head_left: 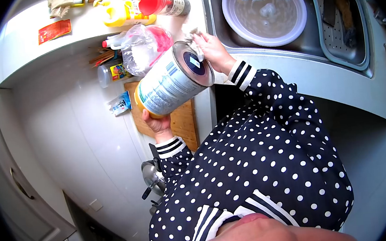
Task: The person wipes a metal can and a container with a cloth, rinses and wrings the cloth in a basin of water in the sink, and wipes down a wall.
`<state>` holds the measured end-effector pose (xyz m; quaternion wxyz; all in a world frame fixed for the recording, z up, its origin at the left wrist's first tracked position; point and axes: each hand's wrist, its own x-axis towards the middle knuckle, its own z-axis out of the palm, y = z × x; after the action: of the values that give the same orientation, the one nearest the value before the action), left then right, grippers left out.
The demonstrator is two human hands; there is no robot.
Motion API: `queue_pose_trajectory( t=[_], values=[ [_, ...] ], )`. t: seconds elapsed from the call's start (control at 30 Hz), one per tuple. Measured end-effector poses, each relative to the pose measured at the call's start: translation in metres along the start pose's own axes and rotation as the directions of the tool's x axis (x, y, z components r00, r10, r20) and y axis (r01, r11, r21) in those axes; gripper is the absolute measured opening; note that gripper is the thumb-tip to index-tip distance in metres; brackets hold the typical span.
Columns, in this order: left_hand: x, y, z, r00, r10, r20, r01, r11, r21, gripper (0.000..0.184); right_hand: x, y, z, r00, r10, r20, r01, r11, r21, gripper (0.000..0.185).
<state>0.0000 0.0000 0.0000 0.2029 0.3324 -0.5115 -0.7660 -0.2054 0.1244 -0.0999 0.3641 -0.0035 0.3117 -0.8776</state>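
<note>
steadying the tilted tin near the sink with the left hand gripping its yellow end, likely for support, exposing the metal end to the cloth gripped in the right hand.

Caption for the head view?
Left hand supporting a labelled metal can, right hand holding a white cloth against its end.

Can label, red packet, blue-white packet — print unreadable
</note>
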Motion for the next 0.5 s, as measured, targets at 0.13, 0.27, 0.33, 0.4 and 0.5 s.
queue_pose_trajectory(
  t=[0.13,0.27,0.33,0.4,0.5],
  values=[
    [0.001,0.002,0.01,0.998,0.043,-0.04,-0.044,0.999,-0.019,0.083,-0.028,0.007,-0.015,0.955,0.286,-0.078,-0.285,0.958,0.022,0.028],
    [0.003,-0.004,0.004,0.996,0.054,-0.076,-0.057,0.998,-0.035,0.081,-0.06,-0.001,-0.033,0.993,0.112,-0.027,-0.114,0.914,-0.39,0.022],
    [0.003,0.003,0.003,0.997,0.059,-0.053,-0.061,0.998,-0.029,0.078,-0.062,-0.009,-0.028,0.987,-0.159,-0.031,0.124,0.865,-0.486,0.017],
    [0.004,0.008,0.008,0.997,0.063,-0.038,-0.063,0.998,-0.022,0.075,-0.058,-0.016,-0.027,0.939,-0.344,0.014,0.3,0.798,-0.523,0.016],
    [0.017,0.016,0.028,0.996,0.092,-0.001,-0.092,0.995,0.024,0.07,-0.057,-0.021,-0.022,0.919,-0.379,0.107,0.337,0.617,-0.711,0.019]
  ],
)
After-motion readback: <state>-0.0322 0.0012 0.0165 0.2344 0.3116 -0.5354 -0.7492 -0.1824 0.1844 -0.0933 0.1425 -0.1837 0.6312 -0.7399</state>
